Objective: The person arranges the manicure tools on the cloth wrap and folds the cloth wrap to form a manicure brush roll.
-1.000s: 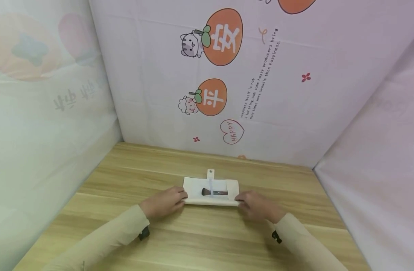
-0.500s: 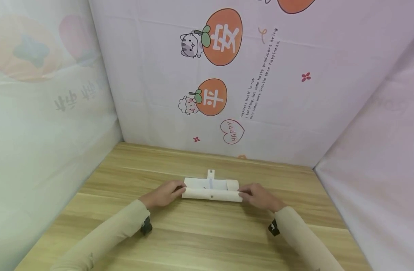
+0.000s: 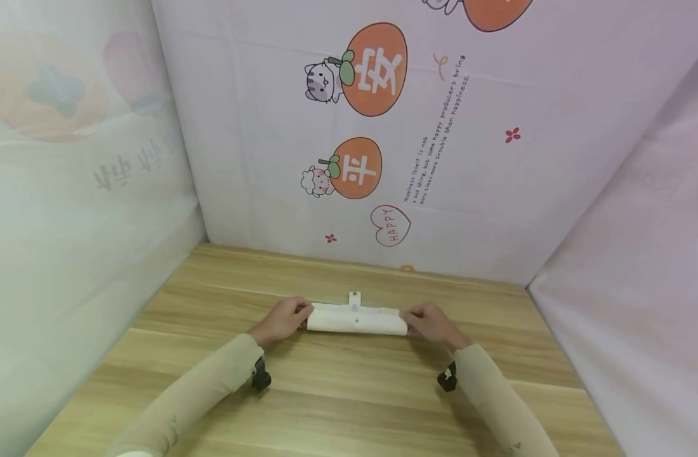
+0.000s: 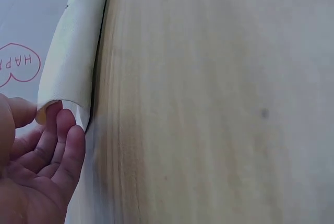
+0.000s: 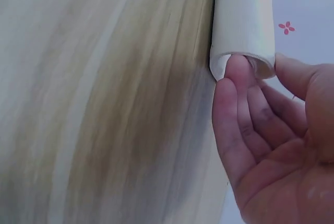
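Note:
A white roll-up brush case [image 3: 349, 324] lies lengthwise across the table, its near part rolled over into a hollow tube with a snap stud on top. From its far edge sticks out a short strap [image 3: 355, 298] with a snap. My left hand [image 3: 284, 318] pinches the left end, thumb outside and fingertips inside the tube's mouth, as the left wrist view shows. At the other end, my right hand [image 3: 433, 324] pinches the rim the same way; the right wrist view shows its fingers [image 5: 237, 70] in the opening. The brush inside is hidden.
The wooden table [image 3: 349, 393] carries the case close to its back. Behind it rises a white printed cloth wall [image 3: 257, 158], with more cloth on the left and right. A dark wrist camera [image 3: 261, 376] sits under the left cuff, another [image 3: 448, 377] under the right.
The near edge of the case has been rolled away from me by both hands, covering the makeup brush and most of the inner face. Both hands have shifted slightly toward the back.

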`<state>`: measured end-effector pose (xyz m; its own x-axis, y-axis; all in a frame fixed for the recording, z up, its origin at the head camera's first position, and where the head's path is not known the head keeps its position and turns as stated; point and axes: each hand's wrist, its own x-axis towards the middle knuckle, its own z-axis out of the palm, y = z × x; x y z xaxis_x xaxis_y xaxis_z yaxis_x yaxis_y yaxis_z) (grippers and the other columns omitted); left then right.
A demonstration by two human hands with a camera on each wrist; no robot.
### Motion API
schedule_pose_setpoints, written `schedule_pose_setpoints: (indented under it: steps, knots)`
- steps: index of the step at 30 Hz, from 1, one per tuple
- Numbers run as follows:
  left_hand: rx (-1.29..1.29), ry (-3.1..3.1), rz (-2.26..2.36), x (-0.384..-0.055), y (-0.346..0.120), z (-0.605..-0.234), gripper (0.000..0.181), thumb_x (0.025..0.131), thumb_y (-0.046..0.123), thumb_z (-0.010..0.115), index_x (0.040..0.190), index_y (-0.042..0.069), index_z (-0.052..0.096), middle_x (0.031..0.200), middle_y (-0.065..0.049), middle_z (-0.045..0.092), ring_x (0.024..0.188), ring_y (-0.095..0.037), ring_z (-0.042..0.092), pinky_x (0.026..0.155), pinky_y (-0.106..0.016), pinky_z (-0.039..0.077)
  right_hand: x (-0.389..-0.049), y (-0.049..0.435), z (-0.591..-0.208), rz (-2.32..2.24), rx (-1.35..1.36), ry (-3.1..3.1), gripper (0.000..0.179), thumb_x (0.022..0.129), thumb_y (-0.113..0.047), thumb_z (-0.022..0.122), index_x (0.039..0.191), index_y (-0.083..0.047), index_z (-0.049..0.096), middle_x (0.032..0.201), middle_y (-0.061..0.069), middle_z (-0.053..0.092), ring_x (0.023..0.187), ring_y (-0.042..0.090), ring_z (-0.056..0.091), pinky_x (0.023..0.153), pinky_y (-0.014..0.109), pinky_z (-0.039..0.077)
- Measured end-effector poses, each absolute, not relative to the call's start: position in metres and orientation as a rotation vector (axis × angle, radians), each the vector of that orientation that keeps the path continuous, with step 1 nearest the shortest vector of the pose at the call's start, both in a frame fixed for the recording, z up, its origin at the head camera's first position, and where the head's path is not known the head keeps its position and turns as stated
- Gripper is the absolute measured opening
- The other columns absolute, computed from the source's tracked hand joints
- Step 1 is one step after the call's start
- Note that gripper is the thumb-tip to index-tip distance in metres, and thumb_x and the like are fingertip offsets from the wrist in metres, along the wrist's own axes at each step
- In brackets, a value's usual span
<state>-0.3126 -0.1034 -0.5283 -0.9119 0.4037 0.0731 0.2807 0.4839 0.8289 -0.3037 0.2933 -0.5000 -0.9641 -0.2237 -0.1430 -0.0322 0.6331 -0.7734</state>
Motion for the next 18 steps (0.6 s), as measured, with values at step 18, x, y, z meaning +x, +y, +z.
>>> schedule_pose_setpoints:
  steps: [18]
  knots:
    - [0.561,2.917,1.153,-0.319,-0.085,-0.526,0.015,0.104,0.013,0.062,0.105,0.002,0.073,0.091,-0.007,0.071,0.083,-0.018,0.063,0.078,-0.037,0.055,-0.309,0.279,-0.508,-1.352,0.125,2.676,0.032,0.097,-0.027,0.077,0.082,0.001,0.078,0.065,0.003,0.069,0.057,0.011,0.062,0.055,0.022,0.054]
